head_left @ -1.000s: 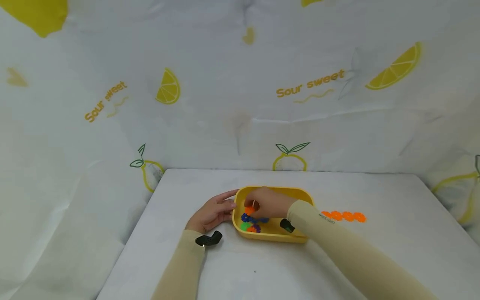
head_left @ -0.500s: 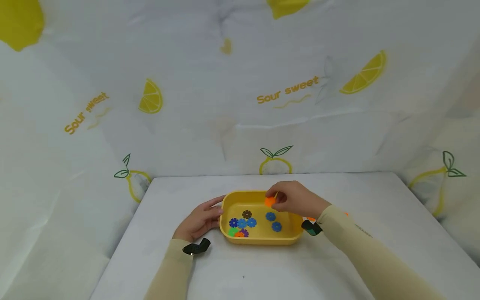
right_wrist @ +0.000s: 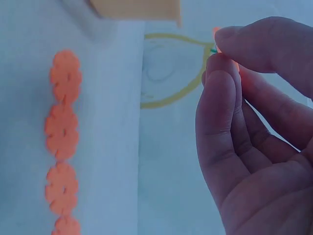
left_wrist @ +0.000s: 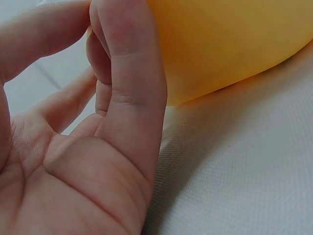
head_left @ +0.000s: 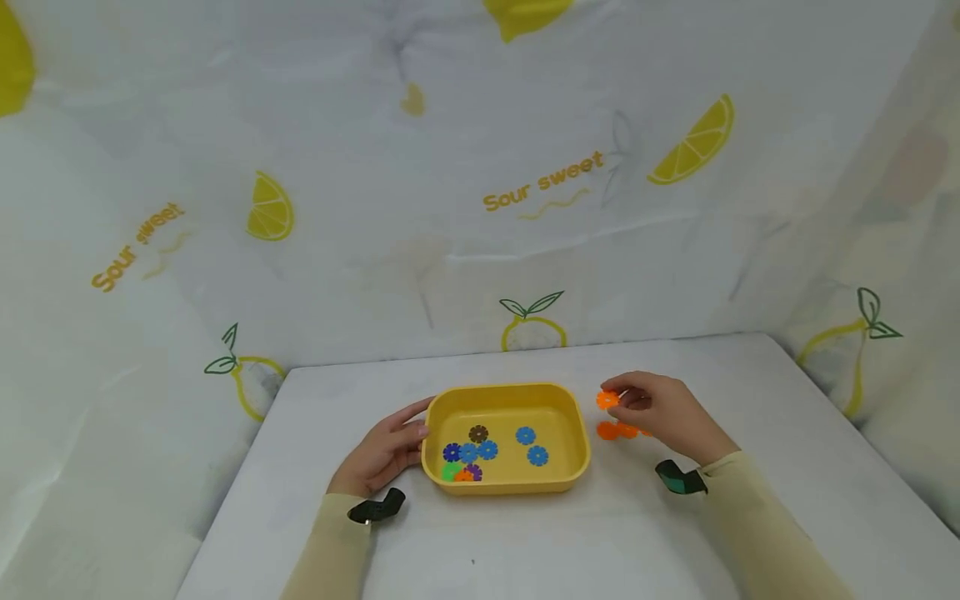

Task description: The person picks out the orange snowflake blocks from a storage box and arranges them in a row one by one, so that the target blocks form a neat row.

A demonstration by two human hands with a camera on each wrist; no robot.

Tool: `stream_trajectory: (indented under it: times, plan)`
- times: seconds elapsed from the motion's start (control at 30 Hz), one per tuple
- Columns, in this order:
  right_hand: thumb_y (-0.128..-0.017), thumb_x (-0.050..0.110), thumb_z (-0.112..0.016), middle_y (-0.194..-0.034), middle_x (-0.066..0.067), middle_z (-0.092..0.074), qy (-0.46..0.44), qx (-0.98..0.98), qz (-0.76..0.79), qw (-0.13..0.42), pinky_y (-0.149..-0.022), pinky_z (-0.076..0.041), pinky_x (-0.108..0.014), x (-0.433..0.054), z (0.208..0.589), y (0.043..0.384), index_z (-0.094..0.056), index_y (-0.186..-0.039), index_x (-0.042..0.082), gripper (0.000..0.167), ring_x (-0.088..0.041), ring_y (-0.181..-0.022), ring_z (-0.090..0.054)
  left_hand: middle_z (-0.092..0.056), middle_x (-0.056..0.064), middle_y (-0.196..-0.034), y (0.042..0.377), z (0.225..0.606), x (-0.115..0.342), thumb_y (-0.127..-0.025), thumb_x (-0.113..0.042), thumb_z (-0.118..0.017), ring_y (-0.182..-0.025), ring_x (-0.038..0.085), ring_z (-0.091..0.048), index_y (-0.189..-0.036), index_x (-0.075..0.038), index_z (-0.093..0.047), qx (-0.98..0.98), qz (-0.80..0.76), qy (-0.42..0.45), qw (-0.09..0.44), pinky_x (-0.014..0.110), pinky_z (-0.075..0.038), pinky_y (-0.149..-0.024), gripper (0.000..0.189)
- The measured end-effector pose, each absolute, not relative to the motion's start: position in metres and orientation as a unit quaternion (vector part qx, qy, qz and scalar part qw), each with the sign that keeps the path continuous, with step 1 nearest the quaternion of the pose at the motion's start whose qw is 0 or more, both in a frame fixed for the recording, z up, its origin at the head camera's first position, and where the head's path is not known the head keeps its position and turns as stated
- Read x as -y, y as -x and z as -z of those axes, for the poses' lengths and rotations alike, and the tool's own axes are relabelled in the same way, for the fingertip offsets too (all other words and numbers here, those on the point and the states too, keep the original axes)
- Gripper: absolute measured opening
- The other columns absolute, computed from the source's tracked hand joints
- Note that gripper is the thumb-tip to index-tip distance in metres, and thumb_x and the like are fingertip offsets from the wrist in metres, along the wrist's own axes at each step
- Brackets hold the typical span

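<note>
A yellow plastic tray stands at the middle of the table in the head view. My left hand holds its left end, with the thumb at the rim; in the left wrist view the thumb lies against the yellow wall. Right of the tray, my right hand pinches an orange snowflake disc between thumb and fingertips. Below that disc, a row of orange snowflake discs lies on the table, partly hidden by the hand. The right wrist view shows these discs linked edge to edge.
Inside the tray lie several blue discs, a brown disc, a green one, a purple one and an orange one. A lemon-print cloth hangs behind the white table.
My right hand has lifted an orange disc out of the tray and carried it rightward, over to the orange row. The left hand stays at the tray. The head view has shifted.
</note>
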State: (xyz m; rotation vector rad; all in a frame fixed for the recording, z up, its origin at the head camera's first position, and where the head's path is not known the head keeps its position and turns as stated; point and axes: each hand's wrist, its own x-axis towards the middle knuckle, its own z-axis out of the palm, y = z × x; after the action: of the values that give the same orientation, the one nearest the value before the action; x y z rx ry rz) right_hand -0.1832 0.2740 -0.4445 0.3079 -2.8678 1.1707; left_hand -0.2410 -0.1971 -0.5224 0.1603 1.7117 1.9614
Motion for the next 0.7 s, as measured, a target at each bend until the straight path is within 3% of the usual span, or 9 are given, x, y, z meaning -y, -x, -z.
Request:
stream_trajectory:
  times: [0.23,0.47,0.7]
  plan:
    - [-0.099,0.027,-0.081,-0.123,-0.001,-0.078,-0.057,0.927,-0.370,0.021,-0.083,-0.060,-0.023,-0.319,0.462,0.175,-0.075,-0.132,0.021,0.035,-0.019,-0.106,-0.070,-0.062,0.017,-0.155,0.241,0.525,0.198,-0.110,-0.017,-0.064,-0.115,0.024,-0.073,-0.166,-0.022,-0.043,-0.629,-0.725,-0.063,0.272,0.039,-0.063,-0.102,0.060]
    - [-0.099,0.035,-0.080,-0.125,-0.002,-0.078,-0.025,0.936,-0.351,0.031,-0.083,-0.056,-0.021,-0.358,0.471,0.167,-0.074,-0.136,0.021,0.040,-0.006,-0.102,-0.068,-0.064,0.015,-0.153,0.239,0.525,0.200,-0.111,-0.017,-0.062,-0.117,0.023,-0.074,-0.167,-0.022,-0.040,-0.629,-0.724,-0.062,0.277,0.038,-0.063,-0.103,0.061]
    - [-0.099,0.038,-0.080,-0.123,-0.006,-0.078,0.006,0.942,-0.335,0.025,-0.082,-0.055,-0.025,-0.384,0.476,0.164,-0.074,-0.134,0.019,0.040,-0.016,-0.104,-0.068,-0.065,0.011,-0.152,0.240,0.523,0.197,-0.110,-0.018,-0.063,-0.116,0.021,-0.074,-0.168,-0.021,-0.039,-0.620,-0.732,-0.057,0.277,0.038,-0.063,-0.103,0.062]
